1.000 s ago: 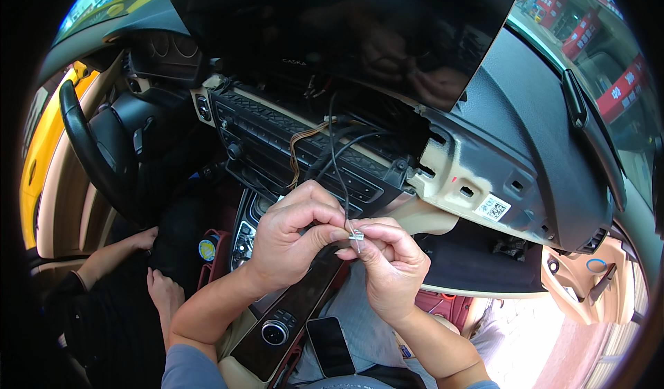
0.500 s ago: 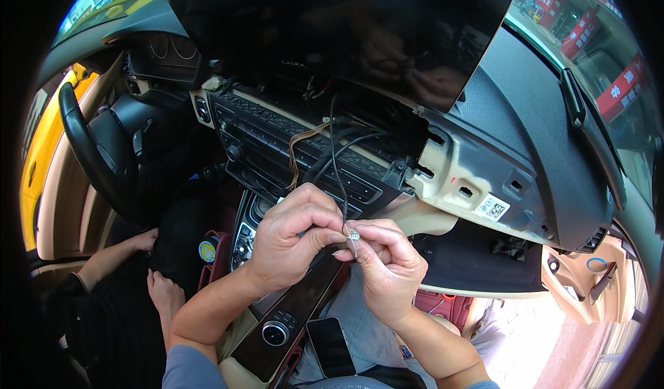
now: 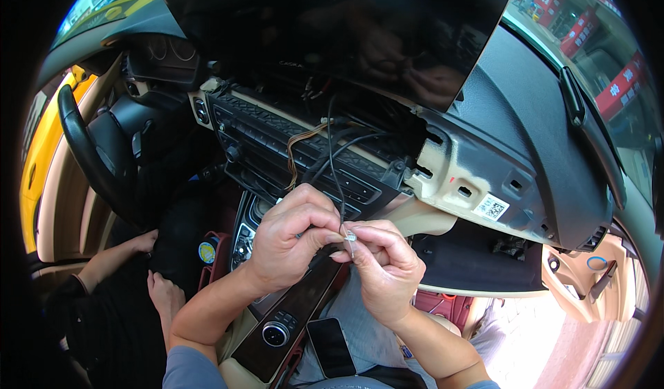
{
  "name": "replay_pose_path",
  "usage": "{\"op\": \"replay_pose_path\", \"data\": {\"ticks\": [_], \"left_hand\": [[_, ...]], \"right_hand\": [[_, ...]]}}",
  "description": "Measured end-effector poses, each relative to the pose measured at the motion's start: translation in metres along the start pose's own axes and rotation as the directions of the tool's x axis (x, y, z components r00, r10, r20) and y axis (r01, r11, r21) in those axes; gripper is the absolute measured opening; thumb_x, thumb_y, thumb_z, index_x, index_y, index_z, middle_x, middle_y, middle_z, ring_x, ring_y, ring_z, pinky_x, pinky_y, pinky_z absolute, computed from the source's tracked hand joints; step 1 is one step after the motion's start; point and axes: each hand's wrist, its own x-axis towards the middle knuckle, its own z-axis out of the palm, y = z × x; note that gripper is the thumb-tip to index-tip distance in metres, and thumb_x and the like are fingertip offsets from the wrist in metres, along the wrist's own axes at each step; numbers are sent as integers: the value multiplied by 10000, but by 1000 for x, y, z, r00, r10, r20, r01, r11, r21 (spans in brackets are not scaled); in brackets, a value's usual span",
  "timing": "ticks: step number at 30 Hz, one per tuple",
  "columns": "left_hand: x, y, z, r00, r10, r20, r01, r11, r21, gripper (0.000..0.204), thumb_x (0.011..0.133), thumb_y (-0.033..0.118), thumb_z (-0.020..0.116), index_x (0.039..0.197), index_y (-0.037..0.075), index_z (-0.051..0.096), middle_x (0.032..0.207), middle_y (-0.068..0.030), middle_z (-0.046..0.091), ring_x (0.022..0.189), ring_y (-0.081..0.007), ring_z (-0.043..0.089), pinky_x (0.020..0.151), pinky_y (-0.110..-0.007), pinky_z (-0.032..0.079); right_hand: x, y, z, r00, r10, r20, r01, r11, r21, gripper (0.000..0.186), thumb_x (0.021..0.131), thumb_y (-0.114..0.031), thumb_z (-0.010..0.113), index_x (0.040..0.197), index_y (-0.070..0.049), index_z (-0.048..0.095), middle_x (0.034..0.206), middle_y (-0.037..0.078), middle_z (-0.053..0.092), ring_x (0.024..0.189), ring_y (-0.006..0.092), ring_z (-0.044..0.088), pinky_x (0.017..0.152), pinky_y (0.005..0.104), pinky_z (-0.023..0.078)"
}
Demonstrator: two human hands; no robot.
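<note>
Close together in front of the opened dashboard, both hands work at the end of a thin black cable point(image 3: 336, 174) that hangs down from behind the large dark screen point(image 3: 339, 36). My left hand point(image 3: 294, 233) is closed in a pinch on the cable near its end. A small silvery-white piece point(image 3: 351, 237), perhaps bare wire or a connector, shows between the fingertips; its kind is too small to tell. My right hand point(image 3: 387, 271) pinches that piece between thumb and fingers, with a thin strand sticking out below.
A steering wheel point(image 3: 93, 154) stands at left, near a co-worker's hands point(image 3: 164, 292). Brown wires point(image 3: 297, 150) hang over the button panel point(image 3: 294, 147). A phone point(image 3: 332, 347) lies on my lap, beside the console's round knob point(image 3: 275, 333). The glovebox point(image 3: 477, 261) hangs at right.
Both hands keep their pinch on the cable end, with only a very slight shift. The view itself has moved a little; nothing has been let go.
</note>
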Motion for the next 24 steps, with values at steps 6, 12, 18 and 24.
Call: {"op": "replay_pose_path", "data": {"ticks": [6, 12, 18, 24], "left_hand": [[-1, 1, 1, 999, -42, 5, 42, 999, -12, 75, 943, 68, 805, 949, 34, 738, 993, -72, 686, 943, -188, 653, 821, -304, 544], [0, -2, 0, 1000, 16, 16, -16, 999, 27, 95, 938, 67, 811, 978, 32, 733, 980, -71, 668, 907, -206, 669, 802, -316, 548], [-1, -2, 0, 999, 42, 12, -43, 998, 48, 96, 945, 78, 806, 980, 37, 727, 981, -75, 668, 905, -216, 669, 804, -320, 548], [-3, -2, 2, 1000, -10, 10, 10, 1000, -19, 98, 952, 83, 802, 977, 33, 721, 983, -72, 651, 916, -214, 651, 822, -322, 537]], "right_hand": [[0, 1, 0, 1000, -15, -6, 15, 1000, -4, 131, 1005, 126, 676, 1130, 111, 712, 1188, 199, 714, 912, 202, 784, 801, 291, 690], [0, 1, 0, 998, -60, 10, 60, 996, -61, 150, 1000, 128, 681, 1146, 110, 709, 1186, 203, 716, 929, 213, 788, 804, 292, 691], [-1, 3, -1, 990, -134, 39, 139, 978, -156, 177, 986, 138, 691, 1158, 101, 712, 1176, 209, 719, 937, 218, 787, 792, 286, 693], [-2, 4, 1, 990, -136, 18, 138, 982, -128, 177, 985, 139, 691, 1156, 97, 713, 1167, 212, 723, 935, 216, 785, 783, 288, 698]]}}
